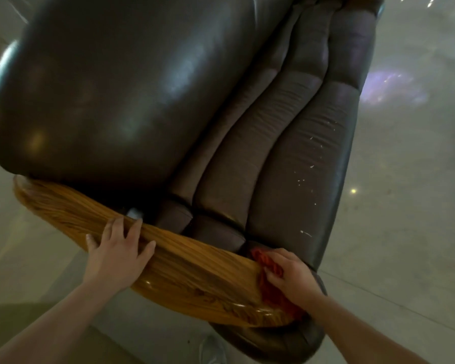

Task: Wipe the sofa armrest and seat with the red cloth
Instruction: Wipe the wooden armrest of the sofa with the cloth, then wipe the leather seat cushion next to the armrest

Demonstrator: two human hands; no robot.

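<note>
A dark leather sofa fills the view, with its glossy seat cushion (111,88) at upper left and padded back rolls (286,143) to the right. The polished wooden armrest (184,269) runs across the lower middle. My left hand (116,253) lies flat on the armrest's left part, fingers spread. My right hand (292,277) grips the bunched red cloth (271,290) and holds it against the armrest's right end, near the sofa back. Most of the cloth is hidden under that hand.
Pale shiny floor (410,179) surrounds the sofa on the right and lower left. A light shoe (212,350) shows at the bottom edge, below the armrest. White flecks mark the outer back roll (310,153).
</note>
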